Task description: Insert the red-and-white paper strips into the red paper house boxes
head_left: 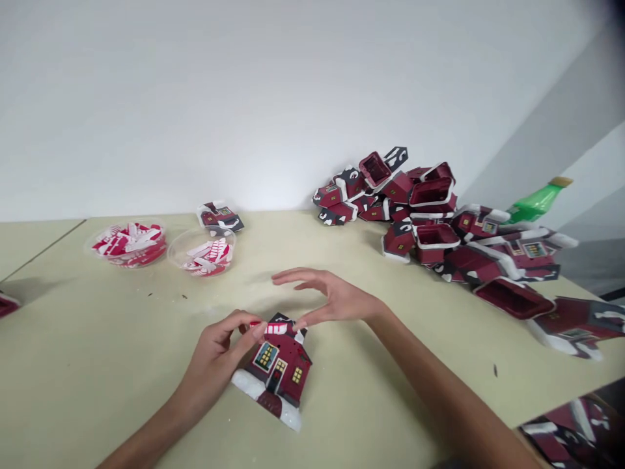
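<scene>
A dark red toy house (288, 365) with painted yellow windows and a white snowy base lies on the table in front of me. My left hand (217, 355) is at its upper left, thumb and fingers pinching a small red-and-white striped piece (276, 329) that lies across the upper part of the house. To the right, my right hand (329, 296) arches over the roof with its fingers apart. Its thumb is close to the roof edge; whether it touches I cannot tell.
Two clear plastic bowls, one on the left (127, 246) and one nearer the middle (202, 253), hold red-and-white pieces. Another house (219, 217) lies behind them. A pile of houses (430, 215) covers the back right, beside a green bottle (537, 200). More houses (576, 426) sit at the lower right.
</scene>
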A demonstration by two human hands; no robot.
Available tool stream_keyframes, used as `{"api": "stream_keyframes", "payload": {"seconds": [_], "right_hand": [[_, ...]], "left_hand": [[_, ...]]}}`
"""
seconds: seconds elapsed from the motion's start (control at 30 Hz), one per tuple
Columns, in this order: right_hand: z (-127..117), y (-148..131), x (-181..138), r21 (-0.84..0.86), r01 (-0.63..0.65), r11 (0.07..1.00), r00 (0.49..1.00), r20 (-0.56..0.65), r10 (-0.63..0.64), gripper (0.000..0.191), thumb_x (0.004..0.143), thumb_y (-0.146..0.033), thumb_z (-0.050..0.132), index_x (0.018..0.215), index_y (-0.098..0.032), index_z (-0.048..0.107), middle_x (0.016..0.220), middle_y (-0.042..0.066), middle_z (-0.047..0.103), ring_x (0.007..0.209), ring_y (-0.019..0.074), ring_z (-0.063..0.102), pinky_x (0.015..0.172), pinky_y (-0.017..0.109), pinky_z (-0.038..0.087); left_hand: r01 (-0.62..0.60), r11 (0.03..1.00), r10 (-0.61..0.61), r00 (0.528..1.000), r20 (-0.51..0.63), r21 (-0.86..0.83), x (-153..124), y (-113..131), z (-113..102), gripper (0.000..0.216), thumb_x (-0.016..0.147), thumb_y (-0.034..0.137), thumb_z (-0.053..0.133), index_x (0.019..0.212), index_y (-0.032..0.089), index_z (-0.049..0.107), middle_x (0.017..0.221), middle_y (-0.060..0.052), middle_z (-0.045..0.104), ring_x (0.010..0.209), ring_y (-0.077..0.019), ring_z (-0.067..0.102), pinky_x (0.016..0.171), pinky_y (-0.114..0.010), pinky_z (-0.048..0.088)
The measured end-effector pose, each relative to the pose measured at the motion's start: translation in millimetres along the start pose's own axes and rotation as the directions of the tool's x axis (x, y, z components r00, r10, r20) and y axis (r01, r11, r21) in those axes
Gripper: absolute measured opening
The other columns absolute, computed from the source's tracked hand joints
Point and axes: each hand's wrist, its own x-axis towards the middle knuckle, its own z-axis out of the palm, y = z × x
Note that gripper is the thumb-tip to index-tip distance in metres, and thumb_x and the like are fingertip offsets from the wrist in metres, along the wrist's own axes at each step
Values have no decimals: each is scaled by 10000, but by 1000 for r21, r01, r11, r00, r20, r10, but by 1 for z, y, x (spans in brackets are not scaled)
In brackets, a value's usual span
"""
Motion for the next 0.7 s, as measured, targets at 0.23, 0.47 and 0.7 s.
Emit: {"api": "stream_keyframes", "payload": {"seconds": [0.23,0.47,0.7], "right_hand": [[51,-33,-22,-80,77,994,941,-322,-99,285,822,-287,814,1091,-205,768,879,26,739,696,114,648,684,246,561],[53,-42,-6,-130,255,958,862,-418,-286,366,804,-229,829,1156,-196,732,889,20,726,736,121,672,755,277,613],[44,-39,-10,-324,305,895,804,-416,-425,425,742,-200,873,1143,-171,734,1229,108,647,787,121,693,812,312,635]], "left_hand": [[-102,990,103,995,-6,102,-1,15,0,424,874,557,590,694,174,621,658,9,546,637,-126,480,594,-216,387],[-135,990,131,986,105,35,15,50,-1,460,948,592,485,742,185,549,718,14,518,728,-144,501,696,-237,426],[-167,978,149,979,138,124,16,60,12,490,994,595,361,765,192,518,729,12,528,705,-145,505,680,-246,430]]}}
